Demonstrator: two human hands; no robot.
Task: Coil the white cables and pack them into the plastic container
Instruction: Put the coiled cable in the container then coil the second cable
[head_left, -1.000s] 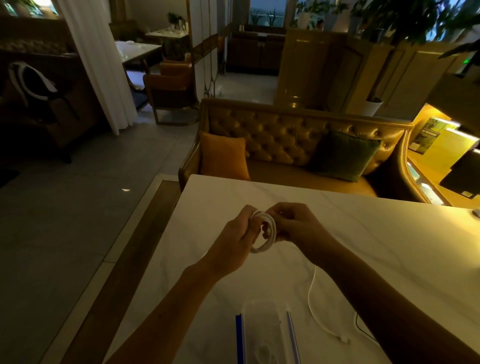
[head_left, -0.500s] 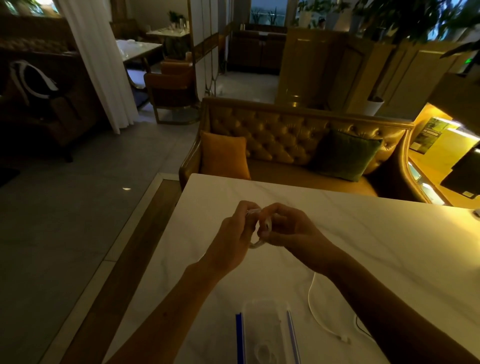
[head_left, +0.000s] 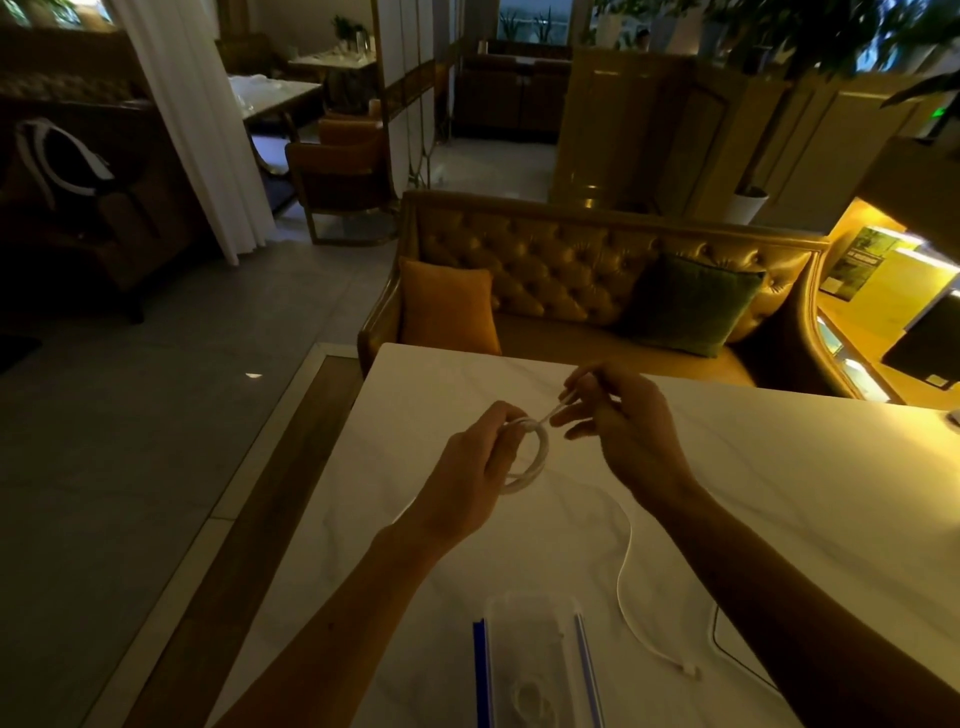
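Note:
My left hand (head_left: 475, 467) grips a small coil of white cable (head_left: 537, 457) above the white marble table (head_left: 779, 493). My right hand (head_left: 618, 421) pinches the cable's free end, pulled taut up and to the right of the coil. A second white cable (head_left: 626, 587) lies loose on the table, its plug near my right forearm. A clear plastic container (head_left: 535, 660) with blue clips stands at the near edge; a coiled white cable lies inside it.
A thin black cable (head_left: 722, 644) runs under my right forearm. Behind the table stands a tufted leather sofa (head_left: 561, 275) with an orange cushion and a green one. The table's left edge drops to a floor strip.
My hands were together around the coil. Now my right hand has pulled away up and to the right, drawing the cable end out taut from the coil.

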